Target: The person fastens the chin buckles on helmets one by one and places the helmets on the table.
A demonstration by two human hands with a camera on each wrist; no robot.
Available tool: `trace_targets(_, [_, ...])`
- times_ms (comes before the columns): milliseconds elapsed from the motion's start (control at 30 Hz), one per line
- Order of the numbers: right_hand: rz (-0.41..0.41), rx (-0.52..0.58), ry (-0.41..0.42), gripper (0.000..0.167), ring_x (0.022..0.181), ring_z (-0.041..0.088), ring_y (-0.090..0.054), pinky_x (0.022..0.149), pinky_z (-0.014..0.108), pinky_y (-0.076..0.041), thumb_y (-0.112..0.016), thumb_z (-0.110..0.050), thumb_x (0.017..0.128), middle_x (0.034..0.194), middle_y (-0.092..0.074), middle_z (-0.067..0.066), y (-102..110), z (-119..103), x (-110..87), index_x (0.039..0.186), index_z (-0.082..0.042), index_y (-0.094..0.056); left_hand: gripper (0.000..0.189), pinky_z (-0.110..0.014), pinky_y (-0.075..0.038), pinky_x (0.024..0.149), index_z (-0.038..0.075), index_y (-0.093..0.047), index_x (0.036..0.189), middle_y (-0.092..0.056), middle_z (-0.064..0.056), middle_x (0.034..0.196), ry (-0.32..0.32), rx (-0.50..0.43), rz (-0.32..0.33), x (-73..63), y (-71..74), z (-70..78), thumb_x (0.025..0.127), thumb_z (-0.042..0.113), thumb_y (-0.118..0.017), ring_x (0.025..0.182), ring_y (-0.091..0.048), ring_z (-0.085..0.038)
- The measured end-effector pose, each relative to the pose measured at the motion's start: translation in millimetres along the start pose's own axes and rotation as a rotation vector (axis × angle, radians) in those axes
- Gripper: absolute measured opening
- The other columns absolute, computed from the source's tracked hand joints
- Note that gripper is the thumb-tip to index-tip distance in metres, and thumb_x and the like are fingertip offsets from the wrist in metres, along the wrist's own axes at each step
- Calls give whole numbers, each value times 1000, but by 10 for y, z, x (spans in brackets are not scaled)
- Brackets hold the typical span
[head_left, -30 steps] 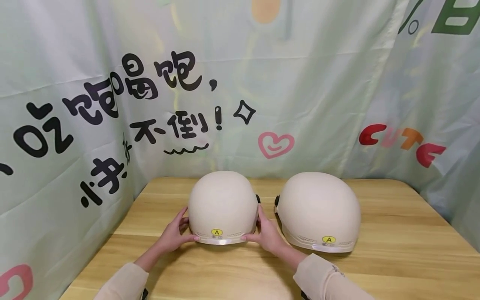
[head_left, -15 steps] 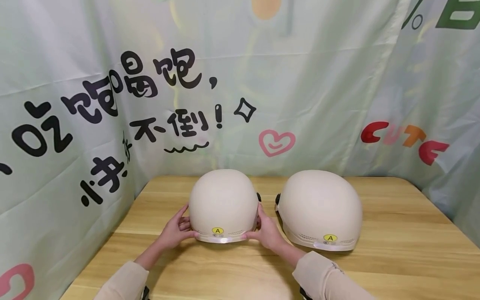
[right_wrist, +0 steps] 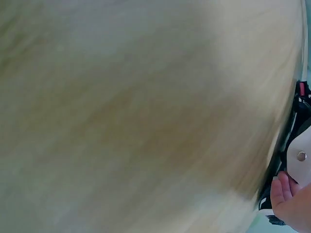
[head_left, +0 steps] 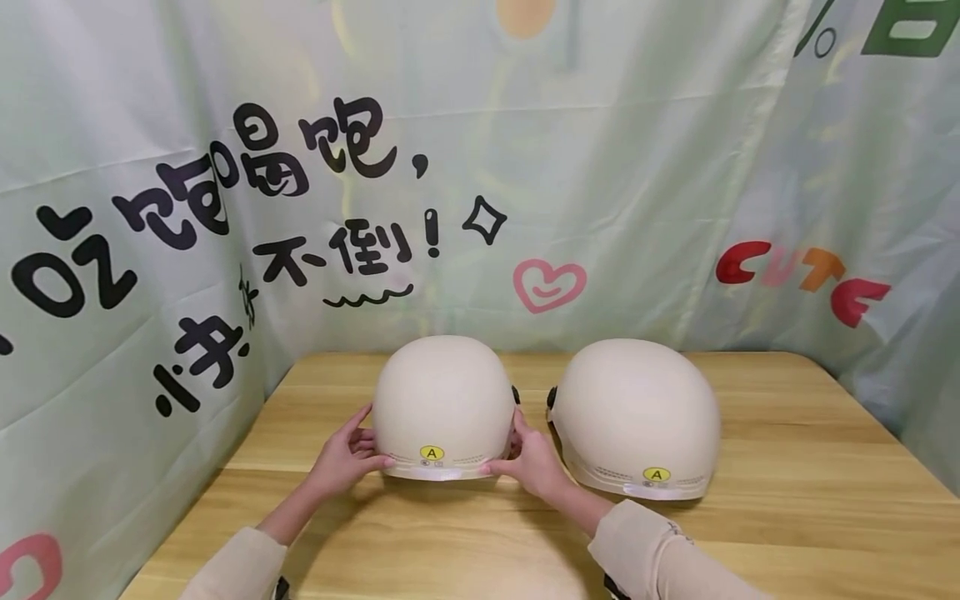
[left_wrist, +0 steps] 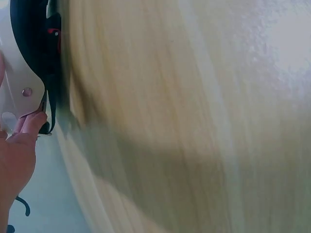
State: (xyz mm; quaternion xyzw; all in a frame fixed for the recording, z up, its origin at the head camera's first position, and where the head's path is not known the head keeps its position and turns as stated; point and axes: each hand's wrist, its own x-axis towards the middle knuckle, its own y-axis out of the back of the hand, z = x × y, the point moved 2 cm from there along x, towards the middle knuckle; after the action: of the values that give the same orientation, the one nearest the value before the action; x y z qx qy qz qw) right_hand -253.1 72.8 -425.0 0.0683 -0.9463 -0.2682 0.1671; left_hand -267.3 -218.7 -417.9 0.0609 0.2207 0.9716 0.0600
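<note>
Nearest the viewer, two beige sleeves (head_left: 232, 567) (head_left: 660, 554) reach in over the wood-grain table (head_left: 420, 546), one from the left and one from the right. The left hand (head_left: 341, 458) grips the lower left side of the left helmet (head_left: 442, 404), thumb on the near rim and fingers against the side. The right hand (head_left: 536, 462) holds the lower right side in the same way, thumb on the near rim. The left helmet is upright, left of the table's middle, with a yellow "A" label (head_left: 432, 453) above a shiny near edge; whether its rim touches the table I cannot tell. The left wrist view shows a black strap (left_wrist: 54, 43) along its underside. Just to the right, apart from it, the right helmet (head_left: 641, 417) sits on the table, pale and similarly labelled. Beyond the far edge hangs a pale green curtain (head_left: 600, 175) with black characters (head_left: 372, 246) at left, a pink heart (head_left: 550, 292) and colourful "CUTE" lettering (head_left: 813, 275) at right.
</note>
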Motion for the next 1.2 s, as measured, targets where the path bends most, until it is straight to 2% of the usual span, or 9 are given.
trace_targets(200, [-11,30,-34,104,68,11,-55,55,17,-45,-84,-20,65,81,-67,10,52,-85,-4,140,16,-21,95,-31,-53,88,-4,-21,145,-59,-26,113,-19,25,-10,-33,33,85,72,13,-79,101,-62,-28])
trace_targets(433, [29,-20,-43,101,64,8,-56,52,17,-45,-85,-22,62,75,-68,8,148,-163,24,137,16,-28,89,-27,-54,83,-6,-22,144,-58,-29,115,-33,39,-8,-50,62,235,75,11,-76,100,-63,-32])
trace_targets(633, [24,-30,-52,97,62,7,-52,51,17,-44,-84,-23,63,73,-66,5,210,-217,35,136,15,-32,85,-23,-55,77,-6,-27,142,-60,-27,112,3,63,20,-36,88,320,76,13,-76,96,-63,-28])
trace_targets(733, [21,-39,-34,90,60,6,-51,50,17,-42,-84,-23,64,71,-66,5,236,-244,46,133,14,-39,84,-21,-54,75,-5,-30,142,-61,-25,112,31,78,34,-28,106,359,75,16,-77,93,-63,-23])
trace_targets(867, [16,-26,-28,84,58,7,-51,47,18,-40,-83,-22,66,71,-67,7,277,-302,64,132,11,-43,82,-19,-52,71,-5,-33,140,-62,-25,110,36,101,50,-19,144,431,76,20,-76,91,-61,-19])
trace_targets(1000, [10,5,-63,83,60,8,-55,47,19,-40,-82,-22,68,74,-69,10,311,-364,87,135,7,-42,77,-17,-51,68,-5,-36,139,-63,-24,108,31,104,70,-3,185,511,78,20,-75,87,-60,-15])
trace_targets(1200, [22,46,-135,79,61,8,-56,49,20,-39,-80,-22,71,77,-70,10,364,-463,117,136,3,-43,71,-15,-49,65,-3,-40,137,-62,-17,101,79,87,107,-1,237,645,80,21,-73,82,-55,-9])
